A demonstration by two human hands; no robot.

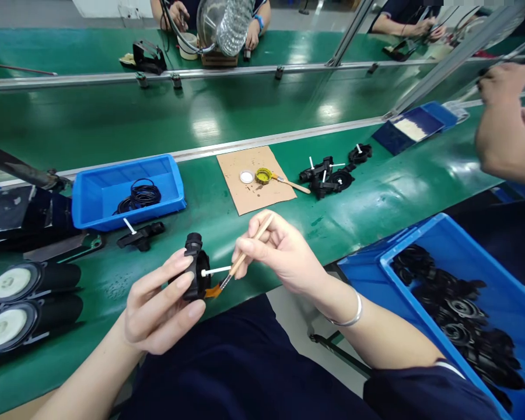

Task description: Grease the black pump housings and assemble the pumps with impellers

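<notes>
A black plastic housing [195, 248] with a white shaft [217, 270] sticking out to the right is gripped by my left hand [164, 303]. My right hand [280, 251] pinches the wooden handle of a small brush [250, 245]. The brush's orange bristles touch the lower rim of the housing. Beyond my hands lies a piece of cardboard [231, 181] with a white round lid [247, 177] and a small cup of yellowish liquid [263, 175]. Another brush [295, 185] rests with its tip at this cup.
At left, a blue tray [180, 186] holds black rings [142, 195], with another housing [140, 235] before it and black cylinders with white discs [9, 332] nearer. More housings [328, 178] lie right of the cardboard. A blue bin [387, 256] of black parts stands lower right. A co-worker's arm [503, 122] is at right.
</notes>
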